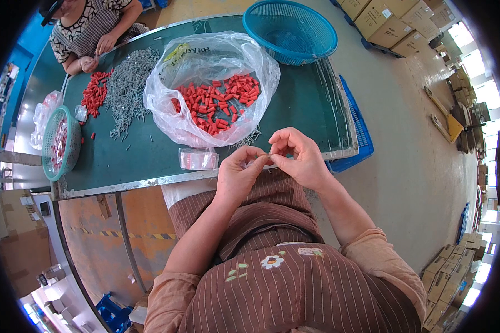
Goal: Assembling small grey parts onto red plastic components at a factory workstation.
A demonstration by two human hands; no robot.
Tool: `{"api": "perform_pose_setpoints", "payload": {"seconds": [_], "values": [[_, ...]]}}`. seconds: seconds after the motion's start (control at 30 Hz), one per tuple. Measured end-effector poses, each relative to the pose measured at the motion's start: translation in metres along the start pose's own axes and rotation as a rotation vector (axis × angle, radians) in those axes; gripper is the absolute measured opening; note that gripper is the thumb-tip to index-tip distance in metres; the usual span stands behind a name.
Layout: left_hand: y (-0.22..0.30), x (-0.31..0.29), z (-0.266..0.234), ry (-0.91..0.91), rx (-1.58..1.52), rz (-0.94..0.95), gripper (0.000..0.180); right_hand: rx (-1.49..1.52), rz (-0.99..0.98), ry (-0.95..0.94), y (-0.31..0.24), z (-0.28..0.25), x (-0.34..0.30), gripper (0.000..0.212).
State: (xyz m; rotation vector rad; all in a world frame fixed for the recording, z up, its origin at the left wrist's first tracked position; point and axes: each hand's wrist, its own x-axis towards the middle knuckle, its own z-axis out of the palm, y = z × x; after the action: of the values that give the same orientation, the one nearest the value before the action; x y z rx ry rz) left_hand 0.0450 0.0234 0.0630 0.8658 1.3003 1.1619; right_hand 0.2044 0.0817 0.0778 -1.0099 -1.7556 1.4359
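Observation:
My left hand (241, 171) and my right hand (298, 157) meet over my lap at the table's near edge. Both pinch with thumb and fingertips, and whatever lies between them is too small to make out. Just beyond them sits a clear plastic bag (155, 97), its mouth wide, with red cylindrical plugs (219, 102) inside. A stack of small clear zip bags (198, 159) rests by the table edge, left of my left hand. Behind my hands, a small heap of grey screws (247, 139) shows partly from under the big bag.
A blue basket (290, 55) stands at the table's far right corner. Further left lie a pile of grey screws (130, 80) and red plugs (94, 94). A green basket (71, 141) holds packed bags. Across the table a co-worker's hands (97, 53) work. A blue crate (356, 119) flanks the table.

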Motion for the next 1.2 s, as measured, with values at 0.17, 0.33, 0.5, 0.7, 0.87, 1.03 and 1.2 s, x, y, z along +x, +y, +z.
{"api": "perform_pose_setpoints", "payload": {"seconds": [0.17, 0.33, 0.5, 0.7, 0.87, 1.03, 1.2], "values": [[-0.006, 0.002, -0.007, -0.081, -0.394, -0.219, 0.012, 0.076, 0.029, 0.099, -0.003, -0.034, -0.003, 0.022], [-0.012, 0.0, -0.023, -0.114, -0.506, -0.277, 0.019, -0.023, 0.04, 0.522, 0.008, -0.126, -0.011, 0.017], [-0.016, 0.002, -0.019, -0.119, -0.557, -0.286, 0.032, -0.405, -0.029, 0.987, 0.012, -0.177, -0.03, 0.018], [-0.021, 0.004, -0.002, -0.118, -0.436, -0.295, 0.046, -0.252, -0.008, 0.454, 0.011, -0.091, -0.024, 0.018], [-0.017, 0.006, 0.015, -0.171, -0.476, -0.206, 0.056, -0.271, -0.164, 0.13, 0.013, -0.016, -0.027, 0.023], [-0.029, 0.002, 0.009, -0.14, -0.451, -0.208, 0.055, -0.483, -0.225, 0.101, 0.014, 0.015, -0.021, 0.026], [-0.024, -0.004, 0.009, -0.168, -0.533, -0.206, 0.052, -0.328, -0.135, 0.081, 0.025, 0.025, -0.017, 0.02]]}}
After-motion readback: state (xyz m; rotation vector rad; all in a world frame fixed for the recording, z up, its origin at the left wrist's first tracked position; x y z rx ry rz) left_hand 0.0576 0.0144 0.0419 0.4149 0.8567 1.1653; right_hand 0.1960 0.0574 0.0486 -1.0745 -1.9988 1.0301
